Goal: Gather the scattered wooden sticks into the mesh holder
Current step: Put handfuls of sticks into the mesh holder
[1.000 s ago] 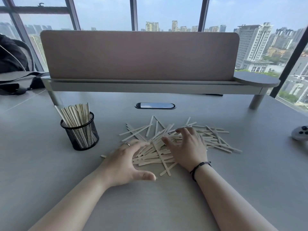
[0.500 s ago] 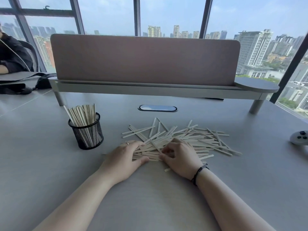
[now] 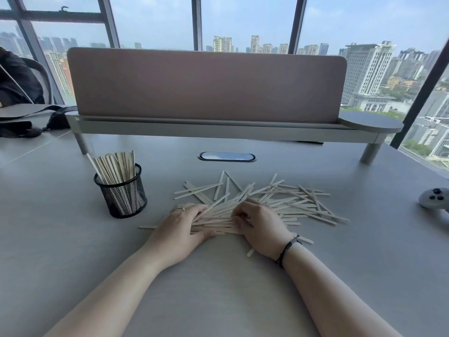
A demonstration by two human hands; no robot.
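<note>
A heap of flat pale wooden sticks [image 3: 286, 201] lies scattered on the grey table. To its left stands a black mesh holder [image 3: 124, 193] with several sticks upright in it. My left hand [image 3: 181, 223], a ring on one finger, lies on the heap's near left end, fingers and thumb curled round a bundle of sticks. My right hand [image 3: 261, 224], a dark band on its wrist, faces it with curled fingers gripping the same bundle [image 3: 220, 221]. One stick pokes out to the left of my left hand and a few lie under my right wrist.
A pink divider panel on a raised shelf [image 3: 218, 128] crosses the back of the table [image 3: 218, 300]. A cable slot [image 3: 227, 157] sits behind the heap. A grey controller [image 3: 435, 198] rests at the right edge. A dark bag [image 3: 29, 122] and a seated person are at far left.
Both hands have drawn together from a flat spread on the heap and curled round a bundle of sticks. The camera has tilted slightly.
</note>
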